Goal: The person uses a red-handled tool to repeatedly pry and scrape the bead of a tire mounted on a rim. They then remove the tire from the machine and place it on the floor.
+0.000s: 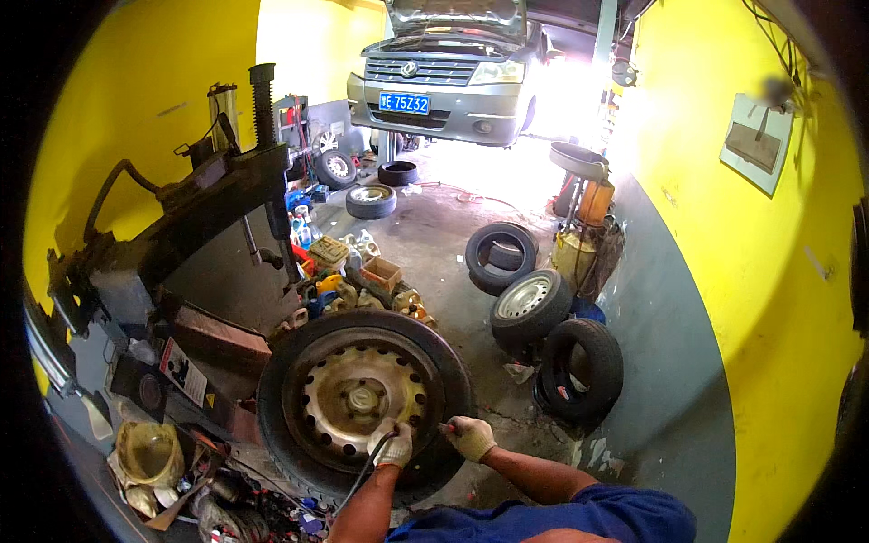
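Note:
A large tyre (457,389) on a steel wheel rim (328,398) lies flat in front of me on a tyre-changing machine (163,217). My left hand (391,442), in a pale work glove, is over the lower part of the rim. Its fingers are wrapped round a black hose (360,478) that runs down past my forearm. To its right, above the tyre's sidewall, my gloved right hand (472,440) is closed. A small dark, reddish piece pokes out of that fist toward the left hand; its kind is too small to make out.
Several bottles and jugs (348,294) crowd the floor beyond the wheel. On the right are loose tyres (581,371) and an oil drainer (579,161). A bucket (149,452) and clutter sit at lower left. A raised van (444,81) with its bonnet up stands at the back.

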`<state>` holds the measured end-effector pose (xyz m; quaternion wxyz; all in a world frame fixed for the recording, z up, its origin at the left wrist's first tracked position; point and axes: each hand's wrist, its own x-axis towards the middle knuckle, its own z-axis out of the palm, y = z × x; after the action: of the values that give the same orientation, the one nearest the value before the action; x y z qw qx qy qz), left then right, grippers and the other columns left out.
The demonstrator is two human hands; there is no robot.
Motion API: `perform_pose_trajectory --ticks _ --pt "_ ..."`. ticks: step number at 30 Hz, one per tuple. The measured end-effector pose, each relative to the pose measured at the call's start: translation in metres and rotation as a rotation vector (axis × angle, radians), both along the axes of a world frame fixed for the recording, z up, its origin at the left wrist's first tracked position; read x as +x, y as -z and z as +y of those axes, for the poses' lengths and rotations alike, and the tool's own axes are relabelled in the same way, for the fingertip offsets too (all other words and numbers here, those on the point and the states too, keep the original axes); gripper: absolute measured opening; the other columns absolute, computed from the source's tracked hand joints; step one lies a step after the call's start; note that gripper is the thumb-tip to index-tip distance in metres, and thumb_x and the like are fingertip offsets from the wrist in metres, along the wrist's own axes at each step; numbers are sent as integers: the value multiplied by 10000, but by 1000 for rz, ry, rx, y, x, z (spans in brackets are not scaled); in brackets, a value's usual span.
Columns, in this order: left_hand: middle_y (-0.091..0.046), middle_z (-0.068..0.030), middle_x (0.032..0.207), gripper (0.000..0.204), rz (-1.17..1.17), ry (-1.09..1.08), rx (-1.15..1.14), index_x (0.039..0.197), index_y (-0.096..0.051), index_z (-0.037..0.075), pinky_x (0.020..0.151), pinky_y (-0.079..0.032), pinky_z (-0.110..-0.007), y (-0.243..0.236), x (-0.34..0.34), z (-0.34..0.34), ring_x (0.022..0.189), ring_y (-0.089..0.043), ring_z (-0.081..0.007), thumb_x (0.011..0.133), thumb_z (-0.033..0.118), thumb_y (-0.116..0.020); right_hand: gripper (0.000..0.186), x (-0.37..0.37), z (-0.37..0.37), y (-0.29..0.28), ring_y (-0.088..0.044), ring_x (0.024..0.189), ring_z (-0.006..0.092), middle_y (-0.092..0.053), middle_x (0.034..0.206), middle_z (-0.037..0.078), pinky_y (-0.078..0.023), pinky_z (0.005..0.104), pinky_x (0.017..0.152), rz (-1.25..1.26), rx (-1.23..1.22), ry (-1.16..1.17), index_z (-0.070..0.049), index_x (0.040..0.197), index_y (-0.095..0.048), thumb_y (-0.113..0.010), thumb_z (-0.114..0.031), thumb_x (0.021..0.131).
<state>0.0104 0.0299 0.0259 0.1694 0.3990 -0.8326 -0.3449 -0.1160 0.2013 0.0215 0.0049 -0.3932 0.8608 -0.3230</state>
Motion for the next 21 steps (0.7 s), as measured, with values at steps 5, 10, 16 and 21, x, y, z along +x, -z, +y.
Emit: perform_pose_trajectory --ticks 5,10,16,21 --pt "-726 -240 885 302 41 -37 -118 924 -698 76 784 -549 -556 24 -4 -4 870 -701 -462 917 362 -603 305 -16 -1 -1 -658 770 430 -675 778 183 -529 479 681 -30 109 -126 -81 895 -689 -677 -377 969" --pt "-730 -244 874 297 20 -41 -146 909 -702 66 781 -551 -563 20 -11 1 858 -708 -467 908 349 -611 380 -126 10 -53 -708 888 361 -720 981 190 -572 457 851 -113 168 -247 -64 1170 -657 -625 -395 987" --pt "-716 -264 860 294 75 -1 -128 876 -680 60 772 -555 -559 19 -16 7 847 -699 -481 890 349 -627 437 -349 29 -362 -695 1116 346 -700 1203 244 -560 434 979 454 213 431 19 1243 -647 -575 -324 983" --pt "-716 -255 855 299 51 -103 -192 847 -678 68 766 -560 -538 34 -1 -9 853 -703 -467 887 358 -618 412 -294 13 -465 -675 1144 364 -698 1212 223 -511 422 1029 560 52 371 -28 1290 -644 -641 -197 914"
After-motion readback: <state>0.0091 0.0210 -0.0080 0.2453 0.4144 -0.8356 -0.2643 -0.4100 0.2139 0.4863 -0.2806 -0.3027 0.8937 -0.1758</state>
